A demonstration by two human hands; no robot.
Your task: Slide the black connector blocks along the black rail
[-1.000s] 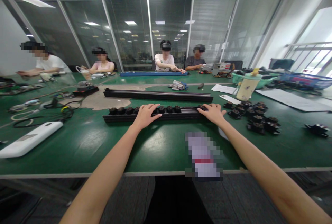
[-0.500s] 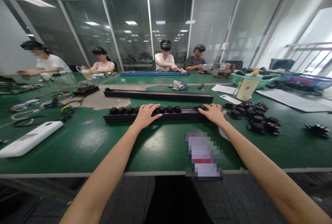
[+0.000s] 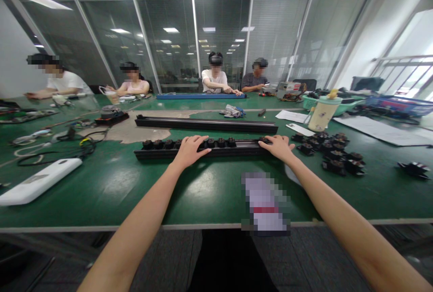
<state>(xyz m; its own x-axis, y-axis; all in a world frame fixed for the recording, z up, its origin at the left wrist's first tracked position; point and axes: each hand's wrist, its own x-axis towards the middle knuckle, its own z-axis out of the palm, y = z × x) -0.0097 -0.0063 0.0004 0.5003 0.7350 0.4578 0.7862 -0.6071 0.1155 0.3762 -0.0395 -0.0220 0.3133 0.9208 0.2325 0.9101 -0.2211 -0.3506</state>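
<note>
In front of me a long black rail (image 3: 155, 154) lies crosswise on the green table, with several round black parts (image 3: 221, 142) seated in a row along it. Near its middle, my left hand (image 3: 191, 151) is closed over the rail, the thumb on the near side and the fingers reaching across. At the right end my right hand (image 3: 280, 148) is closed over another black part (image 3: 263, 140) in the channel; the fingers hide most of it. A bare stretch of channel (image 3: 248, 144) shows between that part and the row.
Behind lies a second black rail (image 3: 206, 123). Loose black parts (image 3: 334, 152) cluster at right, near a cup (image 3: 323, 113) and a white phone (image 3: 300, 129). A pixelated flat object (image 3: 265, 201) overlaps the front edge. A white power bank (image 3: 40, 181) and cables lie left. Co-workers sit opposite.
</note>
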